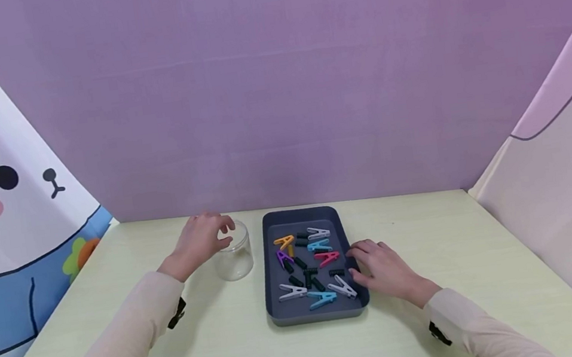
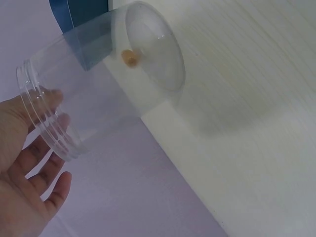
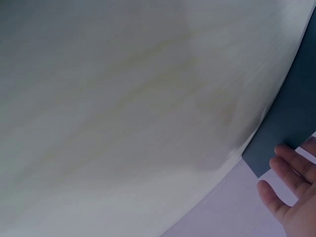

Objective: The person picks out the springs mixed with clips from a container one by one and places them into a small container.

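Note:
My left hand (image 1: 202, 241) reaches over the mouth of a clear jar (image 1: 234, 263), thumb and forefinger bent but apart. In the left wrist view, fingertips show through the rim of the clear jar (image 2: 94, 94); an orange blob (image 2: 131, 58) appears by its base, and I cannot tell what it is. My right hand (image 1: 384, 268) rests by the right edge of a dark grey tray (image 1: 273, 288), fingertips at its rim. On the tray lie coloured clothes pegs, among them a red peg (image 1: 327, 257), a yellow peg (image 1: 284, 241) and a purple peg (image 1: 284, 257).
Several dark ridged cylinders (image 1: 307, 278) lie among the pegs, with a small yellow piece (image 1: 291, 251). The pale wooden table (image 1: 433, 225) meets a purple curtain (image 1: 288, 112) at the back. Printed cloth (image 1: 29, 248) hangs on the left.

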Available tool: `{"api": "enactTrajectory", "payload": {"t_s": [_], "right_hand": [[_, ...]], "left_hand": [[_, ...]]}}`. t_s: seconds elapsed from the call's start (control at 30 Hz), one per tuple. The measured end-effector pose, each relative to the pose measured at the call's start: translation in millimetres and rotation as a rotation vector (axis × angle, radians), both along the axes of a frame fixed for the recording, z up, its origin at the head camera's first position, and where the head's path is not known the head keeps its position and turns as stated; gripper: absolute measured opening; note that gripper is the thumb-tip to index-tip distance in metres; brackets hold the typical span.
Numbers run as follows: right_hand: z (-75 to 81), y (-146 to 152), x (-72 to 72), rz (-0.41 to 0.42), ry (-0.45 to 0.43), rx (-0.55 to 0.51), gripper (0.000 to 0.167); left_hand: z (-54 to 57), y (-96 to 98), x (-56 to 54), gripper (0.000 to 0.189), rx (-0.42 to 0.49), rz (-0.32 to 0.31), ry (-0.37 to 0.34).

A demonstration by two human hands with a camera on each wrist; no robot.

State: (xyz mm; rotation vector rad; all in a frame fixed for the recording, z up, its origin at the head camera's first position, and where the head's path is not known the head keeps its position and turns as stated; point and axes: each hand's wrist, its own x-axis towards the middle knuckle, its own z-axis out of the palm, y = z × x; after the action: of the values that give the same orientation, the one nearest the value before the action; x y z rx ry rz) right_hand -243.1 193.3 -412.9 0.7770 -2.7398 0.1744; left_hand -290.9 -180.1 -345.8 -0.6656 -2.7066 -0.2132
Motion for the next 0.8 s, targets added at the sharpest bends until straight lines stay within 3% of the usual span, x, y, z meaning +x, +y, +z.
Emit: {"api": "enactTrajectory", "payload": {"t_s": [0.27,0.53,0.8], "right_hand": [[-0.1,-0.3,-0.2,-0.002,0.001,-0.003,0.034],[0.9,-0.2,0.5,-0.001,0.000,0.001,0.034],[1.9,-1.6,0.9,-0.010,-0.015,0.003,0.035]], "left_hand": [[0.5,2.2,0.3,0.021,0.012,-0.019,0.062],[12.6,13.3,4.9,0.021,0.027,-0.023,0.063],[18.6,30.1,13.5,0.020,0.024,-0.094,0.076]]}}
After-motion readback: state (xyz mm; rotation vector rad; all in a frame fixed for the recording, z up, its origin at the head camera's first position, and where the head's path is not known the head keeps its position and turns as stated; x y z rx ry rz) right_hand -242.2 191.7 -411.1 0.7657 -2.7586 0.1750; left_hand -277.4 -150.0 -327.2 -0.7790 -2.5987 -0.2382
